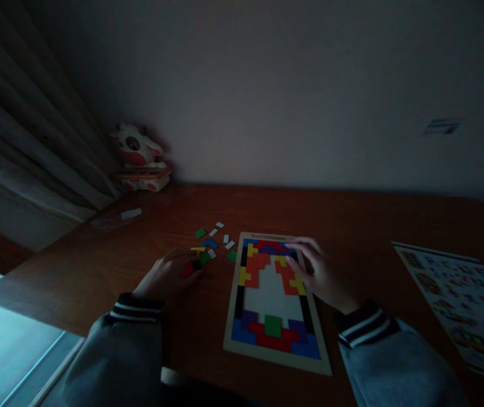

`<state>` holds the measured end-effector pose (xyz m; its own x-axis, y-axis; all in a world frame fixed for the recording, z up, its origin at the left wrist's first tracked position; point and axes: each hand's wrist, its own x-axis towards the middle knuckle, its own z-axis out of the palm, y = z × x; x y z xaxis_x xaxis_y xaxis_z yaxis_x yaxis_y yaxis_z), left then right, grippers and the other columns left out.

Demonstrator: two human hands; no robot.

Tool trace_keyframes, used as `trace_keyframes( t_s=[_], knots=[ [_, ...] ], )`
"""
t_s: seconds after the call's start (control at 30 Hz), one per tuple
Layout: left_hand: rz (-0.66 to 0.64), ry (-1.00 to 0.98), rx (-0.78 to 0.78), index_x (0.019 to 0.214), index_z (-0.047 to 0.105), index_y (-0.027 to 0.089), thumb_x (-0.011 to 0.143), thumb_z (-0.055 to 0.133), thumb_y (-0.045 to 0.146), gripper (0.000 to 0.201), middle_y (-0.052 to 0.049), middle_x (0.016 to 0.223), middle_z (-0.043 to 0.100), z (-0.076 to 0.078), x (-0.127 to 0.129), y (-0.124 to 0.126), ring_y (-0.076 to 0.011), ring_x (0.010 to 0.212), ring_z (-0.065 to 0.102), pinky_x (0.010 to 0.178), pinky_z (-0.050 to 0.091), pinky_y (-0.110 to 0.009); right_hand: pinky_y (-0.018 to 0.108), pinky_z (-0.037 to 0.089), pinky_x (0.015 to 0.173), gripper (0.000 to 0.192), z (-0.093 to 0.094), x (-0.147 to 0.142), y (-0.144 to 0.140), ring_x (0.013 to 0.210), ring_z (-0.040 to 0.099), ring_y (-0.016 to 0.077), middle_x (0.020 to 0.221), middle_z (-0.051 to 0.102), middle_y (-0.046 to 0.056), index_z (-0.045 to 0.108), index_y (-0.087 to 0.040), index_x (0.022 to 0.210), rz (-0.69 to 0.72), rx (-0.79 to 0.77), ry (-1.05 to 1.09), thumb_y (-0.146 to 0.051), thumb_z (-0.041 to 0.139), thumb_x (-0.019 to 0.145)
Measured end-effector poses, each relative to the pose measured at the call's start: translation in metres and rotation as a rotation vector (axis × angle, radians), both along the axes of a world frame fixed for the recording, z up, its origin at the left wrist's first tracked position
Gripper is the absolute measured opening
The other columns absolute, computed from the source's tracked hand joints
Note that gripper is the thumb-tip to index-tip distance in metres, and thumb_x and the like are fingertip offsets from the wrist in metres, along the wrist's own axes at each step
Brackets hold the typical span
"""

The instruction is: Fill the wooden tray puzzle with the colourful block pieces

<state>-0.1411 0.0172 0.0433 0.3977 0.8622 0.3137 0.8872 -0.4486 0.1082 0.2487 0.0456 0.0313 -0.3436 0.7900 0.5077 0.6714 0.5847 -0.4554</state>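
A wooden puzzle board [232,316] lies on the brown table, partly filled with coloured blocks around a bare white middle. My right hand [318,274] rests on the board's upper right part, fingers spread over the coloured pieces there. My left hand [168,276] sits left of the board, fingers curled on a red piece [188,269]. Several loose pieces [210,244], green, blue, yellow and white, lie scattered just beyond the left hand.
A printed sheet of patterns [462,299] lies at the right. A red and white cow toy [138,150] stands on a box at the back left by the wall. A small white card [130,213] lies near the table's left edge.
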Motion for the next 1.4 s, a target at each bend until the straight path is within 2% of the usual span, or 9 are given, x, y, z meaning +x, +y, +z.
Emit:
trace_keyframes(
  t_s=[0.2, 0.3, 0.43, 0.53, 0.67, 0.87, 1.0, 1.23, 1.4],
  knots=[
    [-0.093, -0.150, 0.039, 0.117, 0.065, 0.022, 0.087, 0.061, 0.042, 0.036, -0.007, 0.120, 0.067, 0.010, 0.020, -0.004, -0.0220, 0.106, 0.066, 0.093, 0.055, -0.038, 0.048, 0.043, 0.101, 0.035, -0.002, -0.003, -0.026, 0.120, 0.051, 0.0260, 0.124, 0.053, 0.008, 0.054, -0.031, 0.123, 0.042, -0.099, -0.063, -0.042, 0.056, 0.090],
    [-0.217, -0.225, 0.025, 0.118, 0.064, 0.019, 0.088, 0.062, 0.039, 0.036, -0.010, 0.124, 0.065, 0.023, 0.048, 0.000, -0.0225, 0.110, 0.064, 0.095, 0.055, -0.037, 0.051, 0.042, 0.102, 0.043, -0.003, -0.008, -0.027, 0.122, 0.049, 0.0279, 0.127, 0.051, 0.008, 0.051, -0.031, 0.128, 0.040, -0.132, -0.115, -0.046, 0.058, 0.088],
    [-0.369, -0.201, -0.062, 0.123, 0.061, 0.022, 0.087, 0.064, 0.039, 0.041, -0.009, 0.128, 0.063, 0.036, 0.094, 0.017, -0.0225, 0.113, 0.063, 0.098, 0.052, -0.038, 0.051, 0.042, 0.101, 0.041, -0.004, -0.013, -0.028, 0.121, 0.050, 0.0285, 0.127, 0.053, 0.009, 0.053, -0.029, 0.127, 0.017, -0.107, -0.129, -0.046, 0.056, 0.089],
    [-0.483, -0.123, -0.130, 0.122, 0.063, 0.023, 0.086, 0.065, 0.040, 0.039, -0.009, 0.127, 0.064, 0.035, 0.125, 0.035, -0.0230, 0.112, 0.063, 0.096, 0.052, -0.037, 0.050, 0.044, 0.099, 0.039, -0.007, -0.014, -0.027, 0.119, 0.053, 0.0285, 0.125, 0.056, 0.010, 0.054, -0.029, 0.125, -0.011, -0.073, -0.092, -0.043, 0.055, 0.090],
    [-0.574, -0.084, -0.140, 0.114, 0.067, 0.020, 0.085, 0.066, 0.040, 0.035, -0.009, 0.122, 0.067, 0.023, 0.150, 0.047, -0.0234, 0.112, 0.062, 0.099, 0.048, -0.037, 0.049, 0.045, 0.098, 0.034, -0.010, -0.011, -0.022, 0.118, 0.054, 0.0272, 0.122, 0.057, 0.010, 0.052, -0.027, 0.126, -0.053, -0.052, 0.002, -0.038, 0.050, 0.093],
    [-0.639, -0.099, -0.128, 0.119, 0.065, 0.019, 0.088, 0.063, 0.042, 0.039, -0.009, 0.122, 0.067, 0.009, 0.155, 0.046, -0.0227, 0.117, 0.059, 0.104, 0.044, -0.039, 0.049, 0.045, 0.098, 0.030, -0.011, -0.007, -0.016, 0.115, 0.054, 0.0262, 0.121, 0.057, 0.010, 0.051, -0.027, 0.123, -0.068, -0.046, 0.061, -0.037, 0.049, 0.094],
    [-0.634, -0.070, -0.076, 0.120, 0.064, 0.020, 0.091, 0.060, 0.040, 0.036, -0.009, 0.125, 0.065, 0.007, 0.151, 0.047, -0.0239, 0.120, 0.056, 0.104, 0.044, -0.043, 0.048, 0.044, 0.098, 0.031, -0.012, -0.006, -0.016, 0.116, 0.053, 0.0256, 0.121, 0.057, 0.009, 0.051, -0.028, 0.123, -0.073, -0.040, 0.053, -0.037, 0.050, 0.094],
    [-0.594, -0.012, -0.021, 0.105, 0.069, 0.016, 0.092, 0.058, 0.042, 0.031, -0.011, 0.120, 0.066, 0.003, 0.150, 0.046, -0.0254, 0.117, 0.056, 0.101, 0.046, -0.042, 0.046, 0.045, 0.098, 0.028, -0.010, -0.006, -0.016, 0.115, 0.054, 0.0254, 0.119, 0.057, 0.007, 0.054, -0.028, 0.121, -0.077, -0.060, 0.023, -0.036, 0.050, 0.094],
    [-0.667, 0.004, 0.026, 0.111, 0.067, 0.016, 0.095, 0.053, 0.037, 0.029, -0.010, 0.117, 0.068, 0.007, 0.153, 0.043, -0.0245, 0.115, 0.059, 0.100, 0.047, -0.041, 0.046, 0.045, 0.098, 0.027, -0.011, -0.007, -0.015, 0.115, 0.054, 0.0250, 0.119, 0.058, 0.008, 0.054, -0.026, 0.120, -0.029, -0.051, 0.014, -0.034, 0.049, 0.095]
  ],
)
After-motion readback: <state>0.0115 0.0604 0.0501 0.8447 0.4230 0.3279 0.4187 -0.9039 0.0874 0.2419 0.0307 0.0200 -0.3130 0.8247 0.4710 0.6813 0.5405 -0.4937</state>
